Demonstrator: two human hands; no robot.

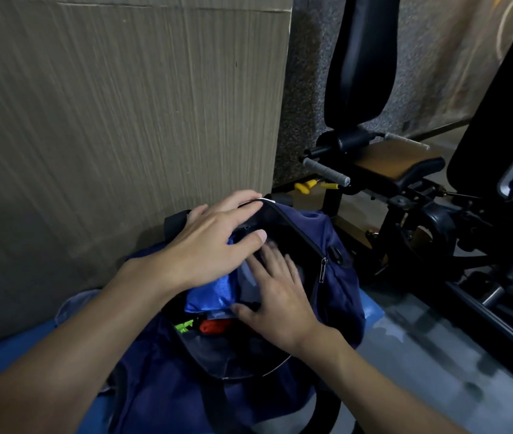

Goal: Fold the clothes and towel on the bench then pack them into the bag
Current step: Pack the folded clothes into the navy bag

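1. Head view: a navy bag sits in the lower centre of the frame on a blue bench, with its zip open and the zip pull hanging at the right rim.
2. The left hand lies over the bag's upper left rim. Its fingers are straight and spread and clasp nothing.
3. The right hand reaches into the opening with flat, slightly spread fingers, pressing down on a grey item that is too blurred to name.
4. A bright blue cloth lies inside the bag, just under the left hand and beside the right thumb.
5. Below it, near the lower rim of the opening, a red thing and a green thing show.
6. A pale cloth lies on the bench to the left of the bag.
7. A black exercise machine fills the right of the frame.
8. A ribbed panel fills the upper left.
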